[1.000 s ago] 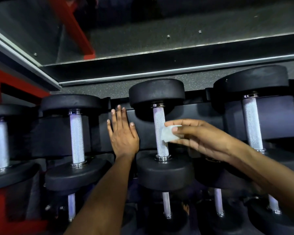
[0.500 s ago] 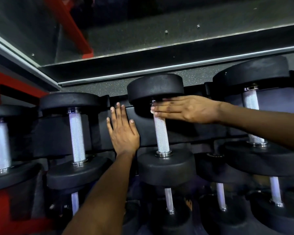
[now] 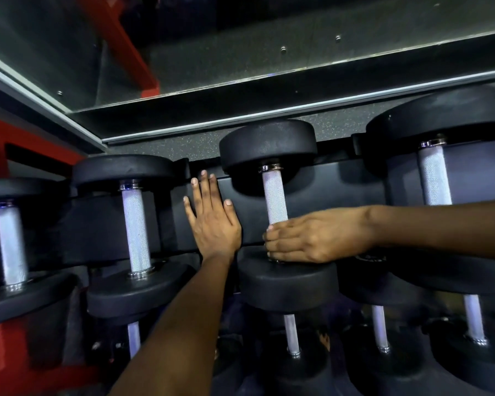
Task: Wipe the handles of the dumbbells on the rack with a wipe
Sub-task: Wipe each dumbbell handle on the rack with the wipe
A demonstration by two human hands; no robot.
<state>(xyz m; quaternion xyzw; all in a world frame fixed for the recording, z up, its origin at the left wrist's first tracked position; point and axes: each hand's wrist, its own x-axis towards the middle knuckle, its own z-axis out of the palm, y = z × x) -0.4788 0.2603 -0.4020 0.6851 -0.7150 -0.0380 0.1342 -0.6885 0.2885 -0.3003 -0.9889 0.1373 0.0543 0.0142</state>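
Black dumbbells with knurled silver handles lie in a row on the black rack point(image 3: 355, 190). My right hand point(image 3: 312, 238) is wrapped around the lower end of the middle dumbbell's handle point(image 3: 275, 198), just above its near head point(image 3: 286, 284). The wipe is hidden under that hand. My left hand point(image 3: 212, 218) rests flat, fingers straight, on the rack panel between the middle dumbbell and the one to its left point(image 3: 135, 227).
More dumbbells sit at the far left point(image 3: 10, 241) and at the right point(image 3: 435, 175), with a lower row beneath point(image 3: 292, 335). A mirror point(image 3: 240, 38) with a metal frame runs behind the rack. Red frame parts point(image 3: 0, 150) stand at the left.
My right hand slid from the middle of the handle up to its top end, then down to its bottom end. The wipe went out of sight under the hand. My left hand stayed put.
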